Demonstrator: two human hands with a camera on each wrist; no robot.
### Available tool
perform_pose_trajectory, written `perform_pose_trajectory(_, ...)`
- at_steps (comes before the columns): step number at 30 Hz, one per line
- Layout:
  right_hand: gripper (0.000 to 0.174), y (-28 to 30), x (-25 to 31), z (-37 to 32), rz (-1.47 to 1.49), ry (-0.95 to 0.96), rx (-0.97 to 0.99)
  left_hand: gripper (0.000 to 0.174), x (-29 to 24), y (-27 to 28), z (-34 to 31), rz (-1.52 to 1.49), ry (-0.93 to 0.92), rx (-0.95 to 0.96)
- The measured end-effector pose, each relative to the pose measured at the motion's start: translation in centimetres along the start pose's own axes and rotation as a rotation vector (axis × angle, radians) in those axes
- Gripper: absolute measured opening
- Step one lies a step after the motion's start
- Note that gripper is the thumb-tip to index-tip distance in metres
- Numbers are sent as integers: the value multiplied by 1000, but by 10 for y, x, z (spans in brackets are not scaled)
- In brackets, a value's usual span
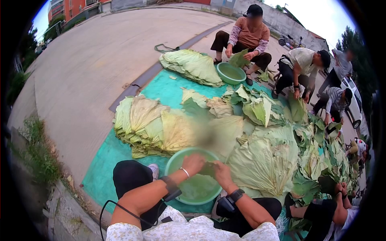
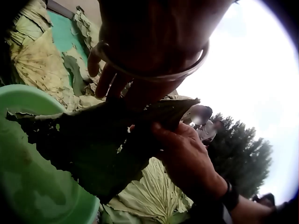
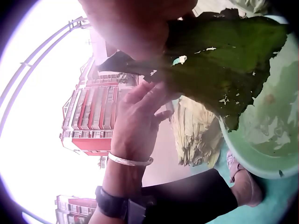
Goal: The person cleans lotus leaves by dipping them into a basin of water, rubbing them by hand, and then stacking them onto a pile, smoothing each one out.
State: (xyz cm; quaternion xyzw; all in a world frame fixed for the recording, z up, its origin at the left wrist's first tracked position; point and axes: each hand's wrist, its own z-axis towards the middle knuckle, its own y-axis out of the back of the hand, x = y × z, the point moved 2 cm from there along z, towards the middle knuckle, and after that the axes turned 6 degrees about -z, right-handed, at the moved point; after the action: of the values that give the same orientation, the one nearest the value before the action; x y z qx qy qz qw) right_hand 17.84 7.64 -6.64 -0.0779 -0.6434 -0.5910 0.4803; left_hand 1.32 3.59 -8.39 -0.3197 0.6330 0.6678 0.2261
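Note:
A dark green lotus leaf (image 2: pixel 93 144) with ragged edges and several small holes is stretched between both hands, over a light green basin (image 1: pixel 173 162) of cloudy water. My left hand (image 1: pixel 193 164), with a bracelet at the wrist, holds the leaf at one side, fingers along its upper edge. The right hand (image 1: pixel 222 175) pinches it at the other side, thumb against its face in the left wrist view. From the right wrist view, the leaf (image 3: pixel 219 60) hangs partly in front of the basin (image 3: pixel 229 144). The left fingertips are partly hidden behind the leaf.
Stacked pale leaves (image 1: pixel 148 124) lie beyond the basin on a green ground sheet (image 1: pixel 104 168). More leaves (image 1: pixel 261 160) spread to the right. Across the sheet, a seated person (image 1: pixel 251 36) handles a leaf by another basin (image 1: pixel 231 74). Several other people sit along the right.

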Motion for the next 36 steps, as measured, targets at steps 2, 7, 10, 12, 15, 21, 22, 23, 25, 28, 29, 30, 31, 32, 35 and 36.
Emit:
perform_pose_trajectory(2, 15, 3, 3, -2, -41, 69, -71, 22, 3, -5, 2, 50, -1, 18)
perform_pose_trajectory(7, 13, 9, 14, -3, -117, 15, 55, 31, 10, -12, -1, 74, 31, 102)
perform_pose_trajectory(10, 16, 3, 2, -2, -51, 11, 30, 20, 48, -56, 17, -69, -103, -124)
perform_pose_trajectory(12, 18, 3, -2, -3, 1, -3, 63, 18, 47, -51, 14, -77, -114, -126)
perform_pose_trajectory(15, 17, -4, -20, -1, 53, -118, 134, 15, 36, -40, 7, -127, -105, -129)
perform_pose_trajectory(21, 14, 7, -13, 8, 11, -100, 159, 14, 38, -27, 4, -410, -88, -63)
perform_pose_trajectory(22, 14, 12, -5, 11, 60, -109, 57, 15, 48, -34, 8, -425, -167, -139)
perform_pose_trajectory(23, 13, 12, -16, 14, -4, -116, 36, 15, 58, -43, 12, -428, -162, -138)
perform_pose_trajectory(25, 13, 10, -17, 11, 10, -129, 106, 16, 72, -51, 19, -349, -153, -93)
perform_pose_trajectory(28, 13, 2, -25, 16, -5, -104, 159, 15, 67, -50, 18, -229, -328, -298)
perform_pose_trajectory(29, 13, 1, -28, 18, -33, -75, 143, 15, 43, -27, 9, -229, -330, -295)
perform_pose_trajectory(30, 13, 6, -23, 20, -31, -79, 137, 15, 0, 20, -3, -233, -173, -130)
perform_pose_trajectory(31, 13, 13, -13, 26, 12, -74, 159, 14, -23, 47, -8, -229, -17, 34)
perform_pose_trajectory(32, 14, 18, -5, 34, 54, -68, 178, 14, -13, 41, 2, -220, -25, 37)
perform_pose_trajectory(35, 14, 28, 1, 57, -185, 21, 170, 11, 18, 29, 33, -404, -98, -152)
perform_pose_trajectory(36, 14, 31, 12, 67, -180, 17, 168, 9, 22, 39, 40, -515, -32, -127)
